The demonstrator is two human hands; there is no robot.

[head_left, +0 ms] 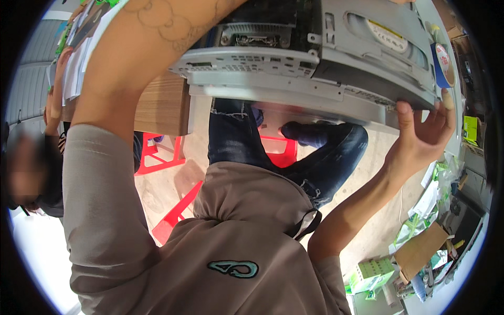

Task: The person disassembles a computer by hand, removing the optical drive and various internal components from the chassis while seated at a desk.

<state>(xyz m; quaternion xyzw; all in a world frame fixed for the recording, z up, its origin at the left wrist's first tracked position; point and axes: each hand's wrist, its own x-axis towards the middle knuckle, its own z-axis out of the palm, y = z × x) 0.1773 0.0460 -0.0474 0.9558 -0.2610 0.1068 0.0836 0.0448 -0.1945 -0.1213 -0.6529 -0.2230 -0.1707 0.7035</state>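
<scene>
An open metal desktop computer case [252, 65] lies across the top of the view, with circuit parts showing inside. On its right side is a silver drive bay [336, 37], and a labelled drive [386, 38] shows through its slot. A dark strip [362, 79] runs along the bay's near edge. My right hand [425, 134] grips the near right corner of the case, thumb against the edge and fingers curled by the dark strip's end. My left forearm [173, 31] reaches over the case's left part; the left hand passes beyond the top edge. A sliver of skin shows at the top right.
A blue-rimmed tape roll [443, 65] stands right of the case. Left is a wooden cabinet [160, 105], with red stools [163, 157] on the floor. Another person [31, 173] is at far left, an arm by papers. Boxes and a cardboard flap [420, 252] lie at lower right.
</scene>
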